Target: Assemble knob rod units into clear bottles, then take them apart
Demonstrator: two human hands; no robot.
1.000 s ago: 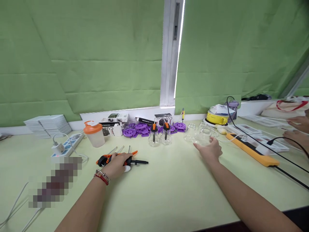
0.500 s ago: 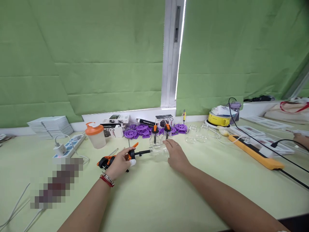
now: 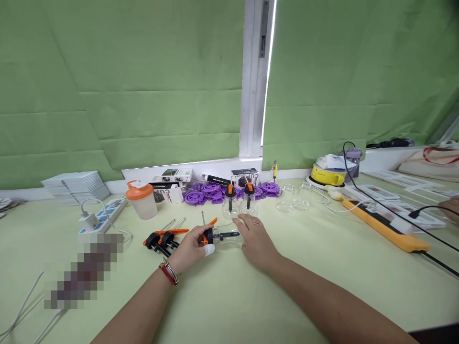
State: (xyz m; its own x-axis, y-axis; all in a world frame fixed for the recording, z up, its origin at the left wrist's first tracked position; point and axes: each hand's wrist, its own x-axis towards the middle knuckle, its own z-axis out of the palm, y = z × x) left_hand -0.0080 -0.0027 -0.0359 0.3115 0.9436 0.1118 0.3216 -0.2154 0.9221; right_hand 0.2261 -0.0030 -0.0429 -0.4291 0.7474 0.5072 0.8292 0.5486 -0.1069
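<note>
Head view: we face a pale green tabletop (image 3: 251, 296) that runs up to a white sill, with green fabric blinds (image 3: 143, 95) covering the wall and a white window frame (image 3: 254, 81) splitting them, a thin strip of daylight beside it.

Our left hand (image 3: 191, 246), red bracelet at the wrist, is closed around an orange-and-black pump nozzle with a thin metal tube (image 3: 210, 234), held just above the table. Our right hand (image 3: 255, 239) is cupped over a small clear glass bottle (image 3: 229, 237) lying on its side at table centre; the nozzle's black stem sits in the bottle's mouth. How tightly the right fingers grip the glass we cannot tell.

Two more orange-and-black nozzles (image 3: 163, 237) lie just left of our left hand. Behind, two upright clear bottles with orange-black tops (image 3: 238, 200) stand before a heap of purple plastic wheels (image 3: 211, 191) and small printed boxes (image 3: 172, 184). Empty clear bottles (image 3: 294, 200) sit to the right of these.

Far left: a stack of white booklets (image 3: 75, 186), a white power strip with a plugged-in charger (image 3: 96, 217), an orange-lidded translucent shaker cup (image 3: 141, 199). Right: a yellow round appliance (image 3: 328, 174), a long orange power strip (image 3: 387, 232), black cables. Another person's hand (image 3: 452, 206) shows at the right edge.
</note>
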